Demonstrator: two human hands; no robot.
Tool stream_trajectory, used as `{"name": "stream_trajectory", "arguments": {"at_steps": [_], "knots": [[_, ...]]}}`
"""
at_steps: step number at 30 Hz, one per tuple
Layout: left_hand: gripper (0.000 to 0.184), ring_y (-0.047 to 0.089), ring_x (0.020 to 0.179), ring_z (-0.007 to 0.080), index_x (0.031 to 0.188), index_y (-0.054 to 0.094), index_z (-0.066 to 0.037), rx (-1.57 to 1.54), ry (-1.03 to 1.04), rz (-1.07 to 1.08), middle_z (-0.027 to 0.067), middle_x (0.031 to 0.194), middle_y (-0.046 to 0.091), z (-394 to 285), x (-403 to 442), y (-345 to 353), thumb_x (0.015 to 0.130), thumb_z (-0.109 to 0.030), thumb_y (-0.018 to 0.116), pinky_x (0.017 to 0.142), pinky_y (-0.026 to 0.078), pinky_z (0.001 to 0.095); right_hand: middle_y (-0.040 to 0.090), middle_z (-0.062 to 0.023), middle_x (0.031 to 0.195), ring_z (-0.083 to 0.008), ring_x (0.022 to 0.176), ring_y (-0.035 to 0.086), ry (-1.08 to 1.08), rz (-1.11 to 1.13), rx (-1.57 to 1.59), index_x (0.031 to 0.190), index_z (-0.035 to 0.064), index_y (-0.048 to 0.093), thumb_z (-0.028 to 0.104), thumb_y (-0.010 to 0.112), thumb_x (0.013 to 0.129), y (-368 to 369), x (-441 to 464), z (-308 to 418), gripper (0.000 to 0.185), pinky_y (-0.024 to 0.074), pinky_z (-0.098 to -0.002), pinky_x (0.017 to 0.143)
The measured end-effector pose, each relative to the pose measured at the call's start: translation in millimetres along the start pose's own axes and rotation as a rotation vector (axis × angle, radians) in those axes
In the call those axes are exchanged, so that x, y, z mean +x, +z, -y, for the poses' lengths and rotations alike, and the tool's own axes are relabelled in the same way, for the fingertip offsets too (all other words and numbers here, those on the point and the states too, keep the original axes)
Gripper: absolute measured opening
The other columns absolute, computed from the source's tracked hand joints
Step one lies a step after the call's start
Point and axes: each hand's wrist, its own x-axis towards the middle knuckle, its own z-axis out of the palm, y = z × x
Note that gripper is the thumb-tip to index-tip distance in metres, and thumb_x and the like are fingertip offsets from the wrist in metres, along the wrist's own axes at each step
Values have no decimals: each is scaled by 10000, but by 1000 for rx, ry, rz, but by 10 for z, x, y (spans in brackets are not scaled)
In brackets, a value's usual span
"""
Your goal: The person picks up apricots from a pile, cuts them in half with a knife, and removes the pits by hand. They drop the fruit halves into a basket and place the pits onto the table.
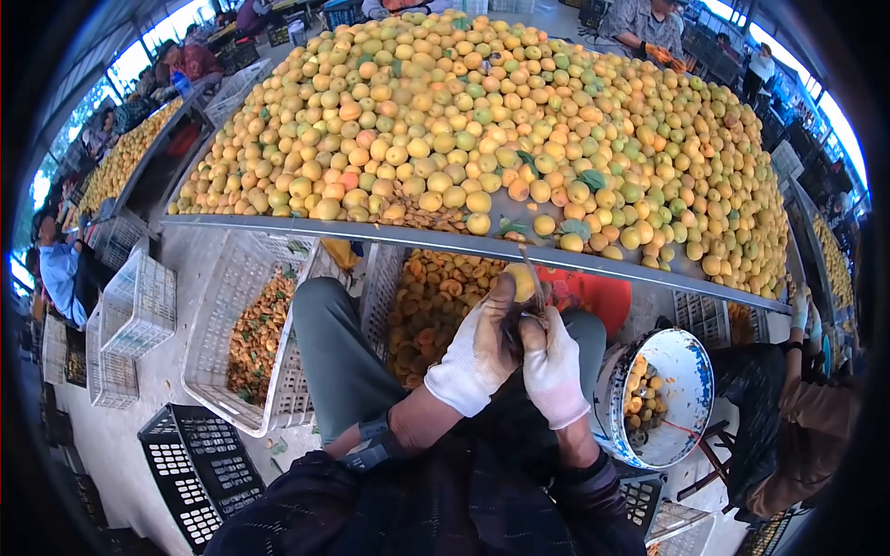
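My left hand [477,352], in a white glove with dark, soiled fingertips, is closed around a yellow apricot [522,282]. My right hand [553,363], gloved the same way, meets it at the fruit. Its fingers grip a small knife [534,278], whose narrow blade points up along the apricot's right side; the handle is hidden. Both hands are above my lap, just under the front edge of a table [445,243] heaped with apricots [464,139]. Below my left hand, a crate of split apricots [436,306] stands between my knees.
A white crate [218,361] with orange scraps stands left, beside a black crate [209,473]. To the right are a paint-stained white bucket [681,361] holding fruit and a seated person [788,398]. A red basin [598,296] sits under the table. Another worker's orange-gloved hands [663,57] are across it.
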Motion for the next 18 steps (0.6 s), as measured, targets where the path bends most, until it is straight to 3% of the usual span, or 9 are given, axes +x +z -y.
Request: {"name": "stream_trajectory", "arguments": {"at_steps": [6,8,10,11,12,14,15,16,18], "knots": [[387,592,953,181,1138,558,-53,-12,-14,52,56,1031,627,13,53,-41,881,-331,634,869,493,330,633,-240,868,-402,868,630,88,74,42,1163,-14,511,194,539,924,-165,-6,9,318,504,-379,691],[330,592,931,146,1128,565,-50,254,55,80,42,1034,628,-112,52,-62,874,-240,656,830,489,290,637,-237,880,-386,871,638,99,120,22,1168,-21,513,194,541,921,-302,22,21,328,502,-359,702],[307,588,913,128,1126,571,-48,421,19,88,34,1029,626,-219,-6,-94,868,-194,652,802,475,261,653,-198,881,-298,823,663,255,310,24,1150,-35,521,212,530,923,-400,59,-1,335,492,-312,711],[289,584,895,111,1123,577,-46,583,-4,102,25,1024,624,-269,-21,-100,862,-147,649,774,461,233,646,-125,844,-202,736,630,352,332,159,1113,-49,536,221,527,923,-375,38,-50,330,484,-287,696],[278,580,878,94,1121,584,-43,747,-26,116,17,1020,623,-293,-21,-96,856,-101,646,746,447,204,646,-125,844,-202,736,630,347,334,158,1113,-49,536,221,527,923,-323,3,-136,330,484,-287,696],[320,589,898,106,1171,561,-52,656,21,135,20,1039,620,-171,-52,-112,874,-139,644,765,463,218,581,-38,774,-104,642,539,297,241,343,1108,-39,535,238,536,929,-201,-70,-240,330,456,-248,601],[384,572,994,136,1233,505,-30,525,30,169,49,1108,595,-114,-73,-85,900,-189,611,863,445,254,484,20,602,-47,436,434,332,181,512,1106,-12,509,390,498,947,-161,-87,-118,432,324,-181,404],[454,555,1090,166,1295,448,-9,395,39,201,78,1178,571,-67,-91,-76,926,-240,579,960,428,290,484,20,602,-47,436,434,331,181,512,1106,-12,509,390,498,947,-98,-88,-112,432,324,-181,404],[538,538,1131,179,1339,400,-10,366,-5,202,86,1223,552,-30,-59,-166,928,-310,574,971,429,299,502,22,618,-47,430,432,250,90,576,1140,-18,500,409,505,944,-12,-85,-140,469,323,-174,405]]}}
